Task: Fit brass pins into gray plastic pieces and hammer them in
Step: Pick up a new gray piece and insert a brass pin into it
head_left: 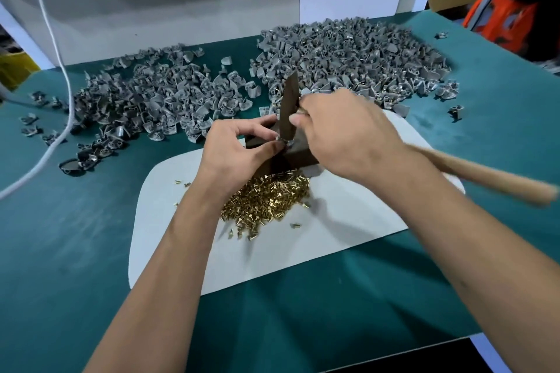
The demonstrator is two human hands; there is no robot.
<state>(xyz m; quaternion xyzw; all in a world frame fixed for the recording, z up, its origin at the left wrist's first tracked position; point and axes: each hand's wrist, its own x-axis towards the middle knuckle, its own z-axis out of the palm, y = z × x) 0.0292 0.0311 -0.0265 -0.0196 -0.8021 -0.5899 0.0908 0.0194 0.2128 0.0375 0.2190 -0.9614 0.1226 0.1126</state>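
**Inspector:** Start with the bench.

**Recorder:** Green table [91, 251], cut off at the near edge. A pale mat [348, 221] lies centre. Far left, a spread heap of gray plastic pieces [145, 100]; far right, a denser second heap [357, 51]. On neither heap can I make out at this range whether the pieces carry pins.

**Inspector:** Tools?

**Recorder:** A hammer [289, 106], dark head pointing down onto a dark block [300, 156] at the mat's far edge. Its wooden handle runs right and near, blurred, passing under the right wrist.

**Inspector:** Hands?

**Recorder:** Right hand [342, 133] curled round the handle close to the head; the fingers are hidden behind its back. Left hand [239, 151] pinches a small piece [285, 142] between thumb and fingertips on top of the block, directly beneath the hammer head. The piece is mostly covered; only a gray-metallic glint shows.

**Inspector:** Pins?

**Recorder:** A pile of brass pins [269, 197] on the mat, just near of the block, partly hidden by the left wrist. A few strays lie around it.
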